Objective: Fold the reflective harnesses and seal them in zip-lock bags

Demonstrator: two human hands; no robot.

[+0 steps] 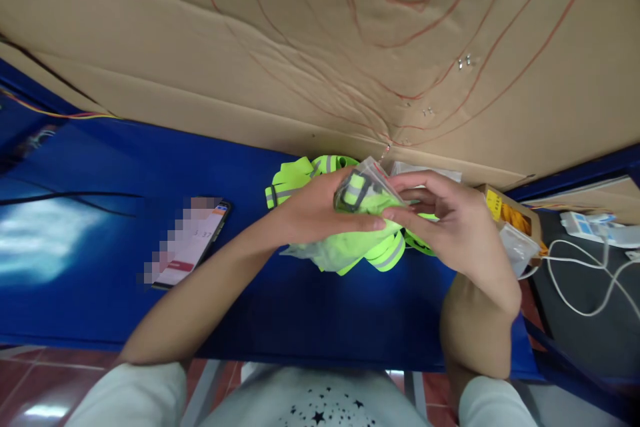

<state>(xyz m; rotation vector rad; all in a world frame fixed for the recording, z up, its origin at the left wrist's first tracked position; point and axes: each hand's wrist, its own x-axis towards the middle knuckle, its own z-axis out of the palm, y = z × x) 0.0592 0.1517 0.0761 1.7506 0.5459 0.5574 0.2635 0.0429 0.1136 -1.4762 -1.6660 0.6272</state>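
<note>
A clear zip bag (367, 190) with a folded neon-yellow reflective strap and a black buckle inside is held up between both hands. My left hand (320, 207) wraps around its left side, thumb along the front. At the bag's upper right edge, the thumb and fingers of my right hand (440, 213) close on the plastic. Behind and below lie more neon-yellow reflective straps (293, 177) with grey stripes, partly hidden by the hands and bag.
A phone (193, 243) lies on the blue table (250, 307) to the left. Right of the hands stand a cardboard box (533, 220) with orange contents and a clear plastic bag (517, 247). White cables (575, 307) cross a dark surface farther right. Brown paper with red lines (300, 47) rises behind.
</note>
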